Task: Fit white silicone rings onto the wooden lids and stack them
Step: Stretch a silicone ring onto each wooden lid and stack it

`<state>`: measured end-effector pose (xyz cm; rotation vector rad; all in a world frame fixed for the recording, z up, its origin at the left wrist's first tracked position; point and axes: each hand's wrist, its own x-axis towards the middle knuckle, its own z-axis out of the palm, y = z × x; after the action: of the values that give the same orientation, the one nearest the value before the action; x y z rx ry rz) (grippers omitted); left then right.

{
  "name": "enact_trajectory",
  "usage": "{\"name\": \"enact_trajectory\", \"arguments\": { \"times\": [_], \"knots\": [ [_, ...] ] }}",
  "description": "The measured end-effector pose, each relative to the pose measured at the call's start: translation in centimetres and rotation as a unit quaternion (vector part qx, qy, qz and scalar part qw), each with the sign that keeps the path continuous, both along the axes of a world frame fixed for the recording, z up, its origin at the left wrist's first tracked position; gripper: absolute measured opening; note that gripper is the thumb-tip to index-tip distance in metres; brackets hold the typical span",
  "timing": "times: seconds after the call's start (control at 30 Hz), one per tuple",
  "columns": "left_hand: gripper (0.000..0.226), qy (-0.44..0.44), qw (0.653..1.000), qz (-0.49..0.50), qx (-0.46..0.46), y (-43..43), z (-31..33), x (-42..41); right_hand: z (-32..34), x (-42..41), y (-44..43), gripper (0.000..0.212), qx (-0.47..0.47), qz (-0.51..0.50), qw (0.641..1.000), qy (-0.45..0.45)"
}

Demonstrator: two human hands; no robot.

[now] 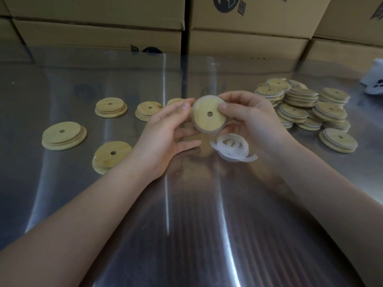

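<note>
Both my hands hold one round wooden lid [209, 115] with a centre hole, lifted above the table at the middle of the view. A white silicone ring [202, 99] sits around its rim. My left hand [167, 133] pinches the lid's left edge, and my right hand [251, 119] pinches its right edge. Loose white silicone rings [232, 148] lie on the table just below the lid. Several bare wooden lids [63, 136] lie scattered to the left. To the right sits a heap of ringed lids [300, 106].
The work surface is a shiny metal table [186, 214]. Stacked cardboard boxes [244, 40] form a wall along its far edge. A white object with dark spots [374, 81] sits at the far right edge.
</note>
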<state>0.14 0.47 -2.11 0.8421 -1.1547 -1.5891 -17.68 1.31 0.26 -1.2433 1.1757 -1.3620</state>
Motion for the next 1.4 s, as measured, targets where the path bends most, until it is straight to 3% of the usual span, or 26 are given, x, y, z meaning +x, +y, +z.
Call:
{"name": "enact_trajectory", "arguments": {
  "times": [0.13,0.3,0.73,1.2,1.4],
  "knots": [
    [0.023,-0.044,0.998,0.038,-0.028,0.1,-0.1,-0.1,0.3,-1.2,-0.4,0.017,-0.013,-0.110,0.993,-0.040],
    [0.021,-0.090,0.993,0.051,-0.053,0.2,-0.3,-0.3,0.9,-2.9,-0.8,0.020,-0.008,-0.229,0.973,0.003],
    [0.024,-0.159,0.982,0.033,-0.099,1.0,-0.2,-0.8,0.5,-9.0,-2.9,0.015,-0.006,-0.486,0.865,0.126],
    [0.030,-0.215,0.965,0.048,-0.144,1.2,-0.4,-1.0,-1.5,-10.7,-3.3,0.029,0.036,-0.447,0.817,0.361],
    [0.032,-0.327,0.898,0.154,-0.250,0.5,-0.5,-0.1,-1.2,-10.2,-3.2,0.036,0.084,-0.403,0.807,0.423]
  ]
}}
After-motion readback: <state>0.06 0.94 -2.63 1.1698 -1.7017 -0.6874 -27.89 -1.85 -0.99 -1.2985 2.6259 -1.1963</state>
